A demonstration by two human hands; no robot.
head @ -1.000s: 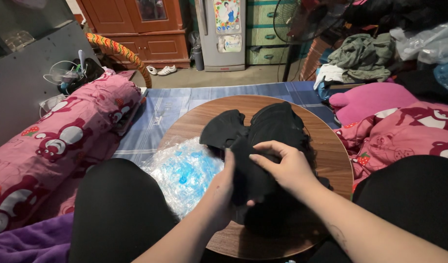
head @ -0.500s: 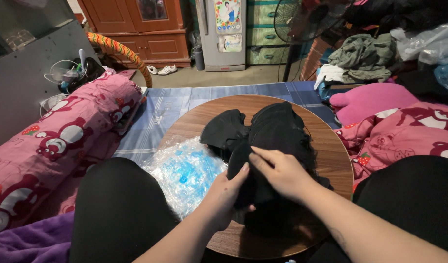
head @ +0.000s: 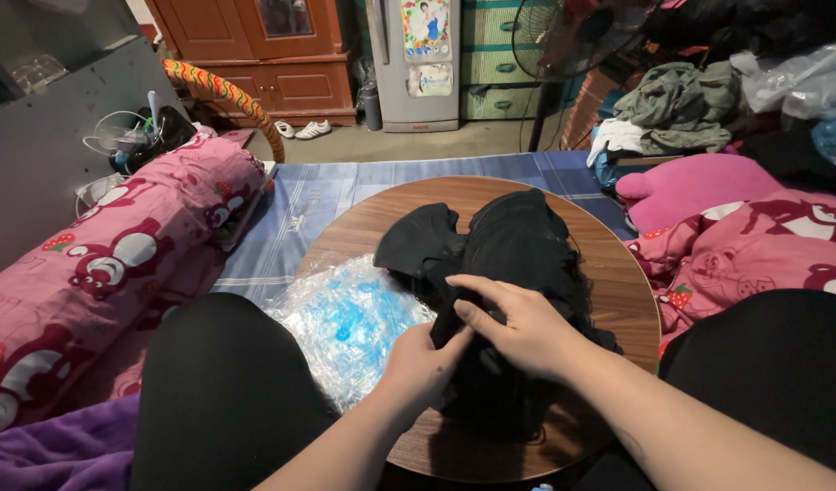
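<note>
From the head view, a round wooden counter (head: 609, 282) sits low on a blue plaid mat (head: 345, 195), between the person's two knees in black. Everything else is placed from this counter. Beyond its far edge the mat ends at a bare floor, where a wooden cabinet (head: 272, 55) and a small grey fridge (head: 416, 64) stand against the wall, a pair of white shoes (head: 306, 129) between them. A standing fan (head: 564, 36) is beyond the counter to the right, next to a heap of clothes (head: 677, 105). Left of the counter lies a pink bedroll with cartoon bears (head: 118, 264); right of it a pink blanket with the same print (head: 755, 241).

A crumpled clear plastic bag (head: 345, 318) with a blue tint rests on the counter's left edge, spilling onto the left knee; what is inside cannot be made out.

A black garment (head: 518, 245) lies in a heap on the middle of the counter. The left hand (head: 423, 364) grips its near part, fingers curled into the cloth. The right hand (head: 518, 327) lies on top, fingers (head: 477, 289) bent and pinching a fold just beside the left hand.
</note>
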